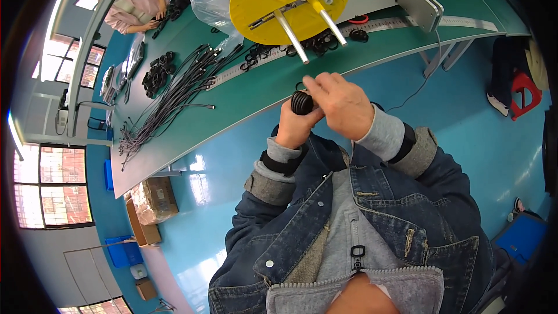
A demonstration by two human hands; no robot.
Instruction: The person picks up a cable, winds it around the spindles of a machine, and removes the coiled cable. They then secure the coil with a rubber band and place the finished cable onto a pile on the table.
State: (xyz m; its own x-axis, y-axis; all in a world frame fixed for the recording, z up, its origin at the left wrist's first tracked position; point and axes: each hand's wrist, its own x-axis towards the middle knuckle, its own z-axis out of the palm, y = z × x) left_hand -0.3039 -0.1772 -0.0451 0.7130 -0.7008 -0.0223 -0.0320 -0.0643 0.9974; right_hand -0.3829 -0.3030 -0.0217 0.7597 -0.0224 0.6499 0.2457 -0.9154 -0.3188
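In front of my chest, just off the table's near edge, my left hand (293, 127) is closed around a coiled black cable (301, 103). The coil's ribbed end sticks up out of the fist. My right hand (345, 106) is right beside it with fingers bent and pressed together over the coil's top. A thin dark loop shows by those fingertips, but I cannot tell whether they grip it or the cable. Above the hands, a yellow disc (256, 9) with two metal rods (292, 38) juts from a machine.
On the green table (232, 102) lie a long bundle of dark cables (168, 102), a pile of black coils (158, 74), a clear plastic bag (212, 10) and a metal ruler strip (465, 22). Another person (136, 3) works at the far left. A red stool (526, 96) stands right.
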